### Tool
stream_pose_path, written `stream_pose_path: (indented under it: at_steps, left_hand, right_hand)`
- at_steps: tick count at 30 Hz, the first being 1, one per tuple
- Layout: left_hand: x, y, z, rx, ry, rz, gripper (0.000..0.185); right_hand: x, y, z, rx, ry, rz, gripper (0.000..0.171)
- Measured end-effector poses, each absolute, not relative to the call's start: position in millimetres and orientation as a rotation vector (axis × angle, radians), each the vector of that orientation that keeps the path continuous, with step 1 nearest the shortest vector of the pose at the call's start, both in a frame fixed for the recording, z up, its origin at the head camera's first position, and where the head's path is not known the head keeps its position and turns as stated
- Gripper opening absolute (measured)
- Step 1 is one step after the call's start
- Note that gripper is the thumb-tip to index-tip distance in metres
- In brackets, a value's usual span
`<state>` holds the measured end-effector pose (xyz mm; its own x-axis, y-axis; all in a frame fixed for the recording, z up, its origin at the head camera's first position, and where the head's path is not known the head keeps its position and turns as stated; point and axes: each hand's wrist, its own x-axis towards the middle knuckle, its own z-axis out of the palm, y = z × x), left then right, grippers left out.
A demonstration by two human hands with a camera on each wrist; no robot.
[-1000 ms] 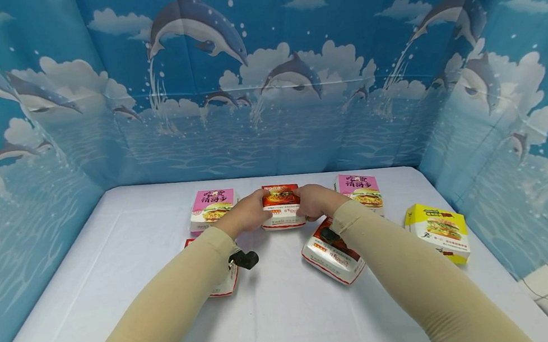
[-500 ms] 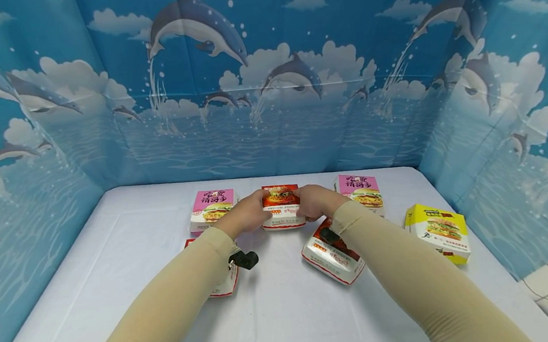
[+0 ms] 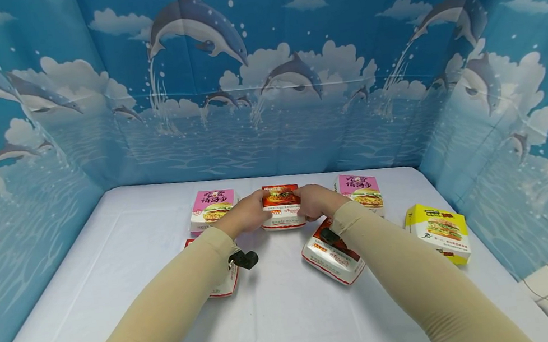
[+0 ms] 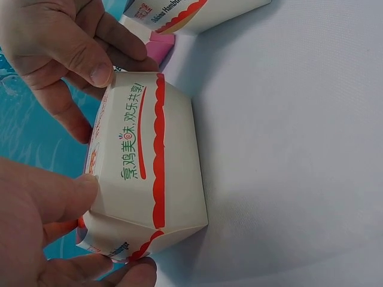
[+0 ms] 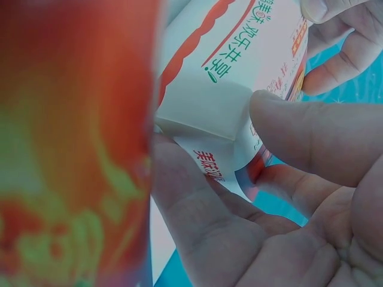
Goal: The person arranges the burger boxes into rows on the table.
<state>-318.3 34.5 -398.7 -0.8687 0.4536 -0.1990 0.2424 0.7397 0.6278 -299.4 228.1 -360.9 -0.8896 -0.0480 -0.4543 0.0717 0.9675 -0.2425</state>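
Note:
A red-and-white hamburger box [image 3: 283, 215] sits at the back middle of the table, between both hands. My left hand [image 3: 246, 215] grips its left end, thumb [image 4: 78, 194] on the upper edge and fingertips curled under the lower side. At the opposite end my right hand [image 3: 316, 201] grips it likewise, its thumb [image 5: 311, 134] on top and fingers along the end wall. Green lettering and a scalloped red band show on the hamburger box [image 4: 146, 152] in the left wrist view.
Pink hamburger boxes stand left [image 3: 213, 209] and right [image 3: 360, 190]. A turned red box [image 3: 334, 254] lies by my right forearm. Another red-edged box [image 3: 227, 286] is partly hidden under my left forearm. Far right stands a yellow box [image 3: 438, 231]. A dolphin curtain [image 3: 269, 132] encloses the white table [image 3: 292, 327].

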Motion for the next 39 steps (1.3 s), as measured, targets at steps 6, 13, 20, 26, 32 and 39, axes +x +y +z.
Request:
stream_pose_path:
  at_steps: [6, 13, 20, 26, 32, 39]
  left_hand:
    - [-320.5, 34.3, -400.4, 0.548, 2.604, 0.862, 0.069]
    - [-321.3, 33.9, -401.5, 0.548, 2.598, 0.868, 0.069]
    - [-321.2, 33.4, -402.0, 0.548, 2.597, 0.876, 0.07]
    - [-321.6, 32.5, -402.2, 0.56, 2.601, 0.876, 0.07]
    - [-322.4, 31.8, -402.6, 0.548, 2.589, 0.878, 0.069]
    - [-321.7, 30.2, -401.3, 0.54, 2.586, 0.883, 0.064]
  right_hand:
    - [-301.8, 228.2, -363.7, 0.036, 2.645, -0.355, 0.075]
    - [-305.8, 228.1, -367.1, 0.055, 2.645, -0.349, 0.077]
    - [-304.8, 228.1, -365.7, 0.082, 2.648, -0.376, 0.077]
    - [-304.5, 228.8, -366.2, 0.1, 2.651, -0.394, 0.075]
    - [-305.3, 230.3, -366.6, 0.096, 2.66, -0.381, 0.074]
    - [-303.1, 231.7, -365.7, 0.076, 2.678, -0.406, 0.073]
